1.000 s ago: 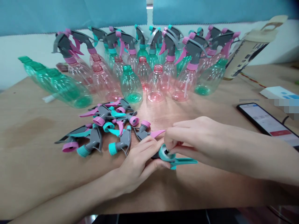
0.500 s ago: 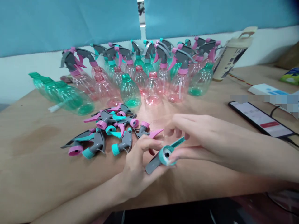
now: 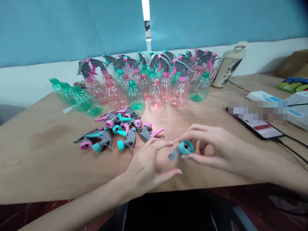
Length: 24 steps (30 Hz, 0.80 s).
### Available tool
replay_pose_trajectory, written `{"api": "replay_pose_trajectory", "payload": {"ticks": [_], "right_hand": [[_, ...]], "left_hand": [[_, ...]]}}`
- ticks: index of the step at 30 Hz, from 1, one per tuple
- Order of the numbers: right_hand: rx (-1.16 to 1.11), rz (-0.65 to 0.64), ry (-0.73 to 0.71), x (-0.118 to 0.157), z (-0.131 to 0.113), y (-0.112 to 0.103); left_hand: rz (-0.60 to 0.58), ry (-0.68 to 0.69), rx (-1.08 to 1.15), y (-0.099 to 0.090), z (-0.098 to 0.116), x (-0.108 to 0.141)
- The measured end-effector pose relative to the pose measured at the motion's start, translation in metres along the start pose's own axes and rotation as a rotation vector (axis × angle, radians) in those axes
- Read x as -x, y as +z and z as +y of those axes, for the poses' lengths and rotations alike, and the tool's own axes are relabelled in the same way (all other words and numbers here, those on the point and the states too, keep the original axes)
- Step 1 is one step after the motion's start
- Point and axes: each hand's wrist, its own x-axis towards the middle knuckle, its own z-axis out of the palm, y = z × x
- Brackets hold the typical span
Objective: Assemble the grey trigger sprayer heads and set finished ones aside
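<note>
Between the fingers of my right hand (image 3: 211,146) is a grey spray head (image 3: 175,154) with a teal collar (image 3: 187,147), its round opening turned toward me. My left hand (image 3: 154,160) reaches in from the left, thumb and fingers apart, with nothing in its grasp. The spray head's grey end points into the gap of that hand. Just left of my left hand lies a pile of loose spray heads (image 3: 127,141), grey with pink or teal collars and triggers. Most of the held head's trigger is hidden by my right fingers.
Pink and green spray bottles (image 3: 156,96) stand in rows at the back, several topped with spray heads. Tilted green bottles (image 3: 81,99) crowd the left. To the right are a tumbler (image 3: 227,69), a phone (image 3: 262,128) with a cable, and a white box (image 3: 298,109).
My left hand has let go of the spray head and opened. The right hand now holds it alone, moved slightly right and up. The view has shifted too.
</note>
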Motion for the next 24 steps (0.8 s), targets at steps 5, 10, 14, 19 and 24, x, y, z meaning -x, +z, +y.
{"api": "replay_pose_trajectory", "payload": {"ticks": [5,10,14,19,24], "right_hand": [[0.315,0.258,0.212,0.015,0.056,-0.037],[0.657,0.428,0.154,0.028,0.134,-0.054],[0.732,0.370,0.084,0.033,0.165,-0.042],[0.764,0.246,0.162,0.042,0.159,-0.032],[0.755,0.218,0.152,0.037,0.128,-0.034]], "left_hand": [[-0.069,-0.164,-0.220,-0.036,-0.008,0.009],[0.002,-0.394,-0.439,-0.068,-0.023,0.026],[-0.024,-0.557,-0.516,-0.072,-0.030,0.040],[-0.069,-0.640,-0.559,-0.063,-0.035,0.049],[-0.148,-0.631,-0.557,-0.062,-0.038,0.047]]}}
